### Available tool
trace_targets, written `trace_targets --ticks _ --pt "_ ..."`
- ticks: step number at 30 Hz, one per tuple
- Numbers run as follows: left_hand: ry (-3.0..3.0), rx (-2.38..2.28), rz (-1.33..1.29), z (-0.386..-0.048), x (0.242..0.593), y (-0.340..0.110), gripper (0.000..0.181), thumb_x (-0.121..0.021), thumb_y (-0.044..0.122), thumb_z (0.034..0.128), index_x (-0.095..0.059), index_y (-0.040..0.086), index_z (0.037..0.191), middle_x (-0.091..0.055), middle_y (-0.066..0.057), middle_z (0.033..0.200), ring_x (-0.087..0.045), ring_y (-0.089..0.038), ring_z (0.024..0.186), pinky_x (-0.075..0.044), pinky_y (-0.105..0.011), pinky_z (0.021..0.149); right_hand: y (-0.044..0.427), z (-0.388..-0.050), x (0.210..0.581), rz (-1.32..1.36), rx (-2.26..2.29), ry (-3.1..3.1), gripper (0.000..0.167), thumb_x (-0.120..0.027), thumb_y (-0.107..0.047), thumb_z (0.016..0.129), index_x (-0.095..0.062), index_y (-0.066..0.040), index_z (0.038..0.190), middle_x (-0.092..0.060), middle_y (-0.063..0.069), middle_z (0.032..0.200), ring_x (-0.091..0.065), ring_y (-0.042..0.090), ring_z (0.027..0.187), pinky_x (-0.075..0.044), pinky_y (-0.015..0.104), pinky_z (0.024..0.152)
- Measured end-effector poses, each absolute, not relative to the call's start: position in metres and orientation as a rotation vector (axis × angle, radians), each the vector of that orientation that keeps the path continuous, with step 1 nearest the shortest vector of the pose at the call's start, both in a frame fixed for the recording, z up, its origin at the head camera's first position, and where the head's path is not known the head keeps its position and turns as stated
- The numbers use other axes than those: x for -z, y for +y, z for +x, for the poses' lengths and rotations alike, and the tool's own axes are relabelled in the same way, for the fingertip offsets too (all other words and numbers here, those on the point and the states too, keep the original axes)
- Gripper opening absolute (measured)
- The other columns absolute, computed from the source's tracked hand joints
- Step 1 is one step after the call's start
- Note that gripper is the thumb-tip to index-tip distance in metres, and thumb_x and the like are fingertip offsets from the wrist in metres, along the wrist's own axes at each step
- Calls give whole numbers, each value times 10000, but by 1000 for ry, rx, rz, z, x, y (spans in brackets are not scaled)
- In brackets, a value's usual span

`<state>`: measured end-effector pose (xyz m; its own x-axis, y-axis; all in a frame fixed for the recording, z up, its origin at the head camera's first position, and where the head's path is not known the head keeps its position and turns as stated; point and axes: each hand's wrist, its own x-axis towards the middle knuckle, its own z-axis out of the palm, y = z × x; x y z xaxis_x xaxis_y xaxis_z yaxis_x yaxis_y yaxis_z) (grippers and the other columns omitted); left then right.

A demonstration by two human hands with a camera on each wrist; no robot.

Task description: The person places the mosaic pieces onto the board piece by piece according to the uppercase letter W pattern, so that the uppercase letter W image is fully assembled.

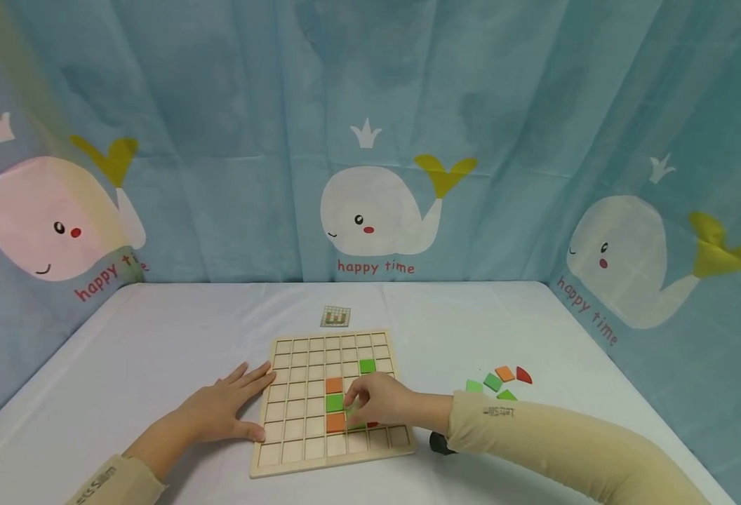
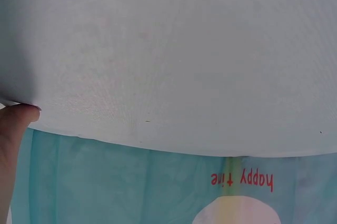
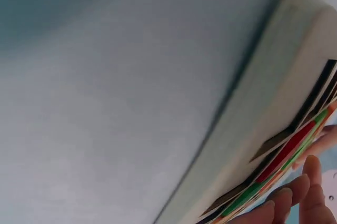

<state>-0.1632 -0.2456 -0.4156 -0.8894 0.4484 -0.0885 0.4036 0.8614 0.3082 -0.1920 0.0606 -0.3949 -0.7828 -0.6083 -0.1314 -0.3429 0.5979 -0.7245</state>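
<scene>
A square wooden grid board [image 1: 295,426] lies on the white table. Set in its cells are an orange tile [image 1: 334,385], a green tile [image 1: 335,402] and another orange tile [image 1: 335,423] in one column, with a separate green tile [image 1: 367,366] farther back. My right hand [image 1: 379,401] is over the board's right half, thumb and index finger bent with a gap between them. Beneath it show more green and a red piece [image 3: 287,153], partly hidden. My left hand [image 1: 222,407] lies spread on the table, fingertips and thumb touching the board's left edge.
Loose pieces lie right of the board: an orange tile [image 1: 505,373], a red quarter-round piece [image 1: 523,375] and several green ones [image 1: 492,382]. A small patterned card [image 1: 335,316] sits behind the board. A dark object [image 1: 441,443] is partly under the right forearm. Whale-printed curtains [image 1: 238,140] surround the table.
</scene>
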Motion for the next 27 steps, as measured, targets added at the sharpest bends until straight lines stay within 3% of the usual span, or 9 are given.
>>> trace_targets --ticks 4,14,19,27 --pt "2871 -438 647 -162 416 -246 1024 -637 714 728 -376 89 1497 -275 -126 1571 -229 -496 1391 -308 -715 969 55 -191 395 -839 923 2501 222 -873 -147 723 -677 -144 828 -432 -57 608 -381 47 579 -321 192 528" --pt "2881 -441 650 -162 416 -245 1029 -636 719 724 -380 87 1494 -284 -125 1567 -235 -494 1389 -309 -711 974 50 -188 395 -866 828 2556 221 -868 -129 727 -667 -163 812 -448 -63 614 -389 39 594 -350 192 548" --pt "2880 -448 651 -162 415 -244 1034 -643 717 718 -384 80 1491 -286 -129 1566 -232 -498 1388 -308 -713 972 55 -192 392 -804 952 2493 196 -849 -107 747 -680 -148 838 -456 -46 645 -399 65 591 -345 204 530" --pt "2871 -437 640 -163 415 -245 1027 -643 712 726 -379 82 1493 -278 -129 1569 -227 -499 1390 -302 -715 974 80 -207 379 -695 1085 2468 164 -797 -91 802 -691 -69 924 -505 8 782 -441 150 715 -373 270 573"
